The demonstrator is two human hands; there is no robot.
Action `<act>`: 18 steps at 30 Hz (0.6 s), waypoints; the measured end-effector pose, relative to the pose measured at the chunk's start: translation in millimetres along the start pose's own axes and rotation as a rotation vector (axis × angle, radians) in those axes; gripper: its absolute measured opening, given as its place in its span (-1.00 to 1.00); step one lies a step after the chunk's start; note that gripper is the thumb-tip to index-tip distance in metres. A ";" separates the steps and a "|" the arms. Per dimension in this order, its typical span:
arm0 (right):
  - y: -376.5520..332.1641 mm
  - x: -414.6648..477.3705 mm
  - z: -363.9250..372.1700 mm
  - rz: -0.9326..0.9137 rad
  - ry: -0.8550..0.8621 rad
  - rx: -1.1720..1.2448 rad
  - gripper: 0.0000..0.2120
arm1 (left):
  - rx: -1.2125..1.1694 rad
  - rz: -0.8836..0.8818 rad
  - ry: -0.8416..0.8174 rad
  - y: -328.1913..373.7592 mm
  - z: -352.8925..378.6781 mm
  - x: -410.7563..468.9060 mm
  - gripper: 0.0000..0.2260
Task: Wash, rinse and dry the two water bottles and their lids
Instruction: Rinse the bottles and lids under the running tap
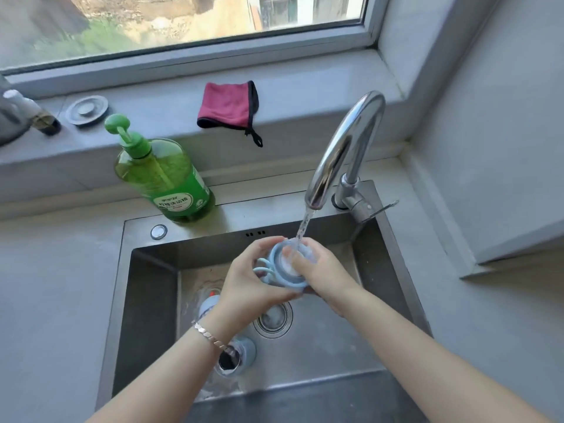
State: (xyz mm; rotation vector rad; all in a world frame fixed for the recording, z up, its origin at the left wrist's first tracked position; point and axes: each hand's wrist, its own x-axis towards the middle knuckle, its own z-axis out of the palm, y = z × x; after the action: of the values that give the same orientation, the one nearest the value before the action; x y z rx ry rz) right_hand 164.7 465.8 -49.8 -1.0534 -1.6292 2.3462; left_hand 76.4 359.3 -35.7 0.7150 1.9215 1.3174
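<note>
Gripping blue lid (289, 281), left hand (247, 279) and right hand (325, 270), bottle (245, 348) in sink (146, 300)

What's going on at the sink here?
A person is rinsing a pale blue lid under the running tap. The left hand grips its rim; the right hand holds the other side, thumb inside. One bottle lies open-mouthed in the sink under the left forearm, and another pale blue piece beyond it is mostly hidden. Green dish soap stands on the sink's edge. A red cloth lies on the sill.
</note>
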 end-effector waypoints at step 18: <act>26.3 -41.5 -46.1 0.308 0.153 -0.292 -0.80 | -0.026 -0.723 -0.177 -9.3 -2.6 -12.7 -0.69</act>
State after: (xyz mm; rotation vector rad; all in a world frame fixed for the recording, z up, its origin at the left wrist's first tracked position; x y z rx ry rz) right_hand 230.8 472.6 -61.1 -1.6024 -1.9066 2.1661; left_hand 81.6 345.1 -40.9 0.0810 1.7629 0.7895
